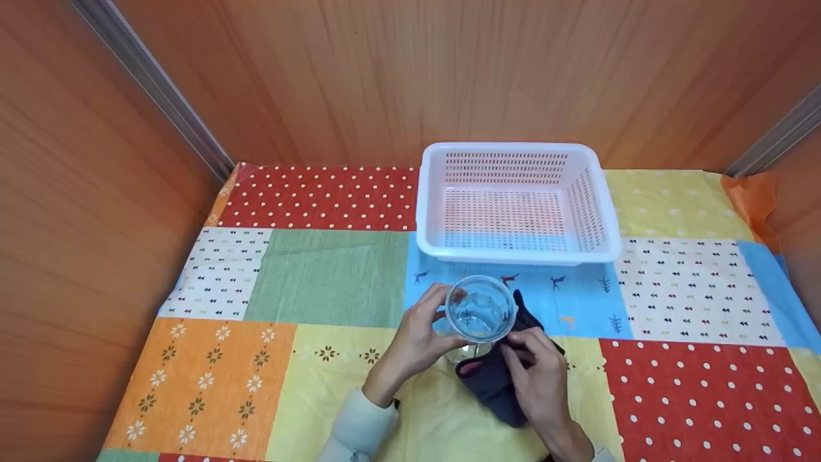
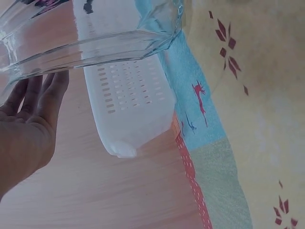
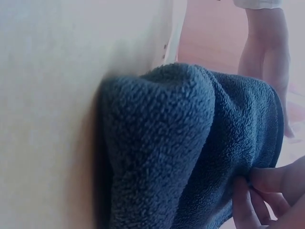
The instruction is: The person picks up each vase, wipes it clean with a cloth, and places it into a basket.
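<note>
A clear drinking glass [image 1: 479, 316] stands out in the head view, its round rim facing up toward the camera. My left hand [image 1: 414, 337] grips it from the left side, fingers behind and thumb in front. Faceted glass walls show above that hand [image 2: 31, 126] in the left wrist view. A dark, fleecy cloth [image 1: 497, 393] hangs at the glass's right side, with a bit of pink visible at one fold. My right hand [image 1: 539, 375] pinches this cloth close to the rim. In the right wrist view, thumb and fingers pinch the cloth [image 3: 157, 148] at its edge.
A white slotted plastic basket [image 1: 513, 256] sits behind the hands, against the wooden back panel [image 1: 359, 77]. A patchwork tablecloth [image 1: 333, 276] covers the table. Wooden panels enclose the left and right sides. Orange fabric [image 1: 753, 202] bunches at the far right corner.
</note>
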`<move>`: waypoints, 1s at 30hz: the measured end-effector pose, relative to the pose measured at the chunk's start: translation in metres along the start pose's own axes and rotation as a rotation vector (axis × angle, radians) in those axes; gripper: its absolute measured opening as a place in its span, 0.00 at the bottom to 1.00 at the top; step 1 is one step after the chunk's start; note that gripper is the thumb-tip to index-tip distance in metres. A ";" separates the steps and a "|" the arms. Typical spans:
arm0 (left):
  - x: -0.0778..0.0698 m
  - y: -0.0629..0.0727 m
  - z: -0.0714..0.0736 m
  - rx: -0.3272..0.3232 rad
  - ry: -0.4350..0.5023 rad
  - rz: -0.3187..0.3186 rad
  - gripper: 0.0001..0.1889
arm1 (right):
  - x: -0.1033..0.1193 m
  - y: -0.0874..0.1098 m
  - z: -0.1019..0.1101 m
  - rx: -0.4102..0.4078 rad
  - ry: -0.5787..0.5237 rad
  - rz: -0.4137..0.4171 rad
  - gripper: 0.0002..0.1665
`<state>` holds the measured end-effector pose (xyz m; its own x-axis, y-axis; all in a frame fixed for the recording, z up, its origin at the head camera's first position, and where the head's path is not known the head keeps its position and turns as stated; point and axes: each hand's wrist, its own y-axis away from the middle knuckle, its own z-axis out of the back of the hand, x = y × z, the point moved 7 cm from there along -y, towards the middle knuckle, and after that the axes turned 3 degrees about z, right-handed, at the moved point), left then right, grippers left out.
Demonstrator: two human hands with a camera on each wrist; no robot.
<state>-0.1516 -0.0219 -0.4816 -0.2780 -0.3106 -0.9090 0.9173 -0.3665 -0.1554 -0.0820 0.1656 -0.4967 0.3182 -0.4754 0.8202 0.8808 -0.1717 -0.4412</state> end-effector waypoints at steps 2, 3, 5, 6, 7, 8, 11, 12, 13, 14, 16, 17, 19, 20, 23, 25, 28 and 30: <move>-0.001 0.001 0.000 -0.011 -0.005 -0.010 0.31 | 0.004 0.001 0.001 -0.015 0.006 0.029 0.14; -0.002 0.002 -0.001 -0.017 -0.006 -0.015 0.31 | 0.006 0.002 0.001 -0.020 0.012 0.039 0.15; -0.003 0.003 -0.002 -0.029 -0.005 -0.023 0.31 | 0.009 0.003 0.001 -0.029 0.022 0.055 0.15; -0.003 0.004 -0.002 -0.036 -0.004 -0.027 0.31 | 0.010 0.003 0.002 -0.034 0.026 0.063 0.15; -0.004 0.005 -0.003 -0.043 -0.002 -0.030 0.31 | 0.011 0.003 0.002 -0.038 0.032 0.071 0.15; -0.005 0.005 -0.003 -0.053 -0.002 -0.030 0.31 | 0.012 0.003 0.002 -0.041 0.036 0.078 0.15; -0.006 0.007 -0.005 -0.083 -0.001 -0.027 0.32 | 0.013 0.004 0.003 -0.050 0.045 0.093 0.15; -0.006 0.007 -0.005 -0.095 -0.001 -0.025 0.32 | 0.014 0.004 0.003 -0.052 0.047 0.096 0.15; -0.007 0.008 -0.006 -0.105 -0.002 -0.023 0.33 | 0.014 0.004 0.003 -0.053 0.050 0.097 0.15; -0.007 0.008 -0.006 -0.117 -0.004 -0.021 0.33 | 0.014 0.004 0.003 -0.054 0.053 0.097 0.15; -0.008 0.009 -0.007 -0.142 -0.010 -0.019 0.33 | 0.015 0.004 0.002 -0.053 0.056 0.093 0.15; -0.008 0.009 -0.008 -0.154 -0.015 -0.019 0.33 | 0.015 0.004 0.002 -0.054 0.056 0.089 0.15; -0.009 0.010 -0.008 -0.176 -0.029 -0.019 0.32 | 0.015 0.005 0.002 -0.055 0.057 0.082 0.16; -0.009 0.011 -0.009 -0.184 -0.034 -0.020 0.32 | 0.015 0.005 0.002 -0.054 0.058 0.080 0.16; -0.009 0.012 -0.010 -0.196 -0.039 -0.026 0.31 | 0.015 0.005 0.002 -0.056 0.055 0.073 0.16; -0.009 0.012 -0.010 -0.198 -0.042 -0.027 0.32 | 0.015 0.005 0.002 -0.059 0.056 0.074 0.16; -0.011 0.012 -0.010 -0.204 -0.042 -0.027 0.33 | 0.017 0.006 0.002 -0.068 0.050 0.089 0.16; -0.012 0.012 -0.011 -0.213 -0.046 -0.031 0.33 | 0.018 0.006 0.003 -0.077 0.051 0.100 0.16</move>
<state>-0.1343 -0.0128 -0.4770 -0.3152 -0.3435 -0.8847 0.9463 -0.1848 -0.2654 -0.0699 0.1583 -0.4834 0.3837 -0.5360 0.7520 0.8155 -0.1856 -0.5483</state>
